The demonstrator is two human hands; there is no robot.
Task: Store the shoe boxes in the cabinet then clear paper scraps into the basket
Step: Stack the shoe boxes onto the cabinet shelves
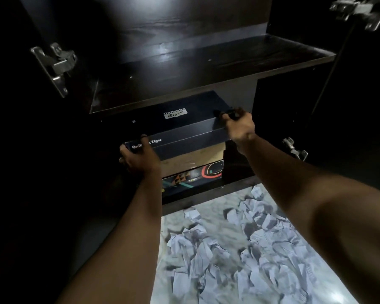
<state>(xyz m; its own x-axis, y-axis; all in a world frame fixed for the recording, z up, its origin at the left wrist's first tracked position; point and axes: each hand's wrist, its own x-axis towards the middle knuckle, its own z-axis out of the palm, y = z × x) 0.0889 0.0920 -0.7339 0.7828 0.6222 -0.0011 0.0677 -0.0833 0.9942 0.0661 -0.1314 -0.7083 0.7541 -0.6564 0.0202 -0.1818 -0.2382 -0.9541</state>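
A dark navy shoe box (pixel 184 126) with white lettering lies on top of a stack in the lower compartment of a dark cabinet (pixel 206 62). Under it sit a tan box (pixel 198 157) and a black box with a coloured pattern (pixel 193 178). My left hand (pixel 138 159) grips the navy box at its near left corner. At the box's right end my right hand (pixel 237 123) holds it, fingers over the lid. Crumpled white paper scraps (pixel 239 249) cover the pale floor in front of the cabinet. No basket is in view.
A dark shelf (pixel 206 69) runs above the boxes with nothing on it. Both cabinet doors stand open, with metal hinges at the left (pixel 55 66), upper right (pixel 358 9) and lower right (pixel 294 148). The room is dim.
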